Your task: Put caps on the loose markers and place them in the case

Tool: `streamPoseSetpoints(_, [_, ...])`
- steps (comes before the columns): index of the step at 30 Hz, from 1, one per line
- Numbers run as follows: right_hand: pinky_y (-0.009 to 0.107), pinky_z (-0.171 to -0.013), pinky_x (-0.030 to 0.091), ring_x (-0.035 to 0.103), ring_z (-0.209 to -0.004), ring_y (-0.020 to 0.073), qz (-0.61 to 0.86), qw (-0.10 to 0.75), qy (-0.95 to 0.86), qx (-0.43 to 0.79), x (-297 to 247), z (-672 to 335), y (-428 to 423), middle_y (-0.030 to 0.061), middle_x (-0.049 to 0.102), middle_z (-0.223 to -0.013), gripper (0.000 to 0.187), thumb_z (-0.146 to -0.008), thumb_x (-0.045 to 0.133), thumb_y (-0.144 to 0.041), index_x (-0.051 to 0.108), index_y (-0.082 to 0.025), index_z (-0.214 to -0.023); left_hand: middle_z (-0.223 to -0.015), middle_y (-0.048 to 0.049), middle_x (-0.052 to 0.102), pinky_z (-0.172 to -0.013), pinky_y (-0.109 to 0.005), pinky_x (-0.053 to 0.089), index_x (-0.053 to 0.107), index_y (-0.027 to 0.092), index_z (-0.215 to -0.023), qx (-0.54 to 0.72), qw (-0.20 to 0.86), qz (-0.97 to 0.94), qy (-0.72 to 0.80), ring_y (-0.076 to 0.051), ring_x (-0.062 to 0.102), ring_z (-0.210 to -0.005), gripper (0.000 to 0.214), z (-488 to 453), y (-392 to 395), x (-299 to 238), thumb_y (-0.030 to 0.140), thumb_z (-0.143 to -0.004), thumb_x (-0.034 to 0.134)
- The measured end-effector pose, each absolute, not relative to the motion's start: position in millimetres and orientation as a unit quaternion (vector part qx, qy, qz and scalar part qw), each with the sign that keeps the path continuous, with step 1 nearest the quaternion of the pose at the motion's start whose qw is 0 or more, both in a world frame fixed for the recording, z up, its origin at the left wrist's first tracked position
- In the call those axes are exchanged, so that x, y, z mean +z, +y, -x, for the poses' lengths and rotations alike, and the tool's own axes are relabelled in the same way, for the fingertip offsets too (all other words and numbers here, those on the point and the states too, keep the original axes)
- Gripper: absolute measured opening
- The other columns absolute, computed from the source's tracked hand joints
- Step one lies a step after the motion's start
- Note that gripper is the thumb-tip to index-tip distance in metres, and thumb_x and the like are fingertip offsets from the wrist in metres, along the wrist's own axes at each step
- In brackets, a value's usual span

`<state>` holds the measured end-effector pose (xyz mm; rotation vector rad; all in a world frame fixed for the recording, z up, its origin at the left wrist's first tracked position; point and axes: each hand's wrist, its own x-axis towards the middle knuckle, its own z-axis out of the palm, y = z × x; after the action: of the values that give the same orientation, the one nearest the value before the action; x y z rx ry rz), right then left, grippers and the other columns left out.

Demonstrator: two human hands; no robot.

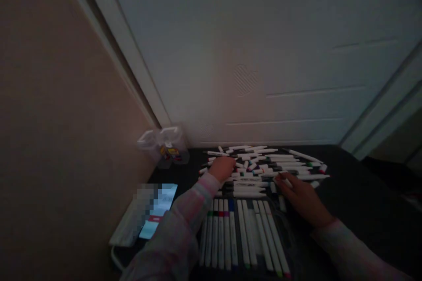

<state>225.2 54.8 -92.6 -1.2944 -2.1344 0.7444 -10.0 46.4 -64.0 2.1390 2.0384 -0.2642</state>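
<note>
Many loose white markers (249, 194) and their caps lie spread over the black table. My left hand (223, 167) reaches in at the left side of this pile, its fingers curled; whatever is between them is hidden. At the pile's right front, my right hand (301, 195) has a white marker (287, 181) pinched between thumb and fingers. In front of me sits a clear marker case (290, 232). Capped white markers (220, 237) stand side by side in its left part, and several more (263, 237) lie in its right part.
Two clear plastic containers (173, 145) stand at the back left corner by the wall. A lit screen (160, 210), partly blurred out, leans beside my left sleeve, with a white cable (116, 258) below it. Behind the black table (349, 193) rises a white door (263, 52).
</note>
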Motion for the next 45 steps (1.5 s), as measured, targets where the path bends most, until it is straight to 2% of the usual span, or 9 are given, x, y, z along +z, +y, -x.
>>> streamPoseSetpoints(4, [0.030,-0.058,0.045,0.065,-0.067,0.0244,0.494,0.265,-0.781,0.276,-96.5,-225.3,56.7,0.0055,0.069,-0.072,0.028,-0.076,0.040,-0.046,0.056,-0.023,-0.079,-0.110,-0.0077,0.055,-0.080,-0.040,0.048,0.053,0.016,-0.108,-0.086,0.091,-0.705,0.698,-0.018,0.056,-0.095,0.029,5.1,41.8,-62.5,0.032,-0.084,0.050])
streamPoseSetpoints(11, [0.032,-0.062,0.047,0.065,-0.069,0.0253,0.507,0.265,-0.776,0.265,-98.7,-225.8,57.9,0.0073,0.070,-0.076,0.035,-0.073,0.042,-0.052,0.057,-0.021,-0.078,-0.111,-0.0080,0.055,-0.080,-0.040,0.048,0.052,0.015,-0.110,-0.057,0.102,-0.700,0.704,-0.019,0.056,-0.095,0.030,1.2,39.9,-63.4,0.032,-0.084,0.050])
streamPoseSetpoints(22, [0.029,-0.054,0.045,0.061,-0.057,0.0207,0.508,0.307,-0.766,0.249,-79.8,-210.6,46.5,0.0057,0.067,-0.069,0.036,-0.077,0.040,-0.050,0.058,-0.019,-0.081,-0.111,-0.0086,0.055,-0.080,-0.040,0.048,0.051,0.015,-0.110,-0.041,0.122,-0.695,0.708,-0.019,0.056,-0.095,0.032,0.6,45.2,-60.5,0.032,-0.084,0.050])
streamPoseSetpoints(30, [0.028,-0.060,0.043,0.059,-0.064,0.0194,0.479,0.337,-0.773,0.243,-59.2,-199.0,41.6,0.0056,0.065,-0.074,0.032,-0.079,0.039,-0.045,0.055,-0.018,-0.079,-0.112,-0.0081,0.054,-0.080,-0.040,0.048,0.051,0.016,-0.110,0.034,0.150,-0.682,0.714,-0.019,0.055,-0.096,0.031,11.3,44.0,-64.9,0.032,-0.084,0.050])
streamPoseSetpoints(34, [0.029,-0.061,0.041,0.058,-0.064,0.0191,0.475,0.331,-0.776,0.251,-58.7,-195.4,41.4,0.0050,0.064,-0.071,0.029,-0.081,0.039,-0.042,0.054,-0.017,-0.080,-0.109,-0.0073,0.056,-0.080,-0.040,0.048,0.053,0.015,-0.107,0.117,0.194,-0.668,0.709,-0.018,0.056,-0.094,0.029,15.3,41.6,-64.3,0.032,-0.084,0.051])
streamPoseSetpoints(37, [0.029,-0.064,0.041,0.057,-0.070,0.0195,0.467,0.346,-0.768,0.271,-56.5,-194.9,40.4,0.0056,0.064,-0.075,0.028,-0.081,0.040,-0.040,0.055,-0.017,-0.080,-0.092,-0.0058,0.061,-0.080,-0.037,0.046,0.059,0.013,-0.086,0.220,0.237,-0.654,0.684,-0.018,0.057,-0.088,0.014,20.4,37.8,-55.0,0.026,-0.079,0.056])
streamPoseSetpoints(39, [0.027,-0.063,0.040,0.056,-0.068,0.0178,0.457,0.360,-0.760,0.291,-51.2,-194.4,38.9,0.0034,0.061,-0.071,0.027,-0.081,0.042,-0.040,0.055,-0.017,-0.079,-0.080,-0.0042,0.062,-0.078,-0.033,0.046,0.056,0.014,-0.073,0.303,0.270,-0.638,0.654,-0.016,0.058,-0.082,0.009,22.8,32.8,-42.0,0.023,-0.075,0.057])
streamPoseSetpoints(44, [0.023,-0.054,0.034,0.046,-0.060,0.0127,0.388,0.404,-0.735,0.382,-14.1,-183.6,29.9,-0.0010,0.052,-0.064,0.024,-0.080,0.047,-0.038,0.055,-0.016,-0.075,-0.080,-0.0010,0.063,-0.068,-0.023,0.049,0.047,0.018,-0.077,0.493,0.363,-0.571,0.546,-0.010,0.061,-0.075,0.018,15.0,6.8,2.5,0.033,-0.083,0.038])
streamPoseSetpoints(45, [0.023,-0.053,0.033,0.045,-0.059,0.0123,0.372,0.410,-0.728,0.404,-3.8,-180.1,27.3,-0.0011,0.052,-0.064,0.023,-0.080,0.049,-0.038,0.056,-0.016,-0.076,-0.075,0.0004,0.063,-0.066,-0.021,0.049,0.047,0.018,-0.075,0.590,0.458,-0.480,0.461,-0.010,0.061,-0.072,0.015,10.9,0.3,10.0,0.033,-0.079,0.046])
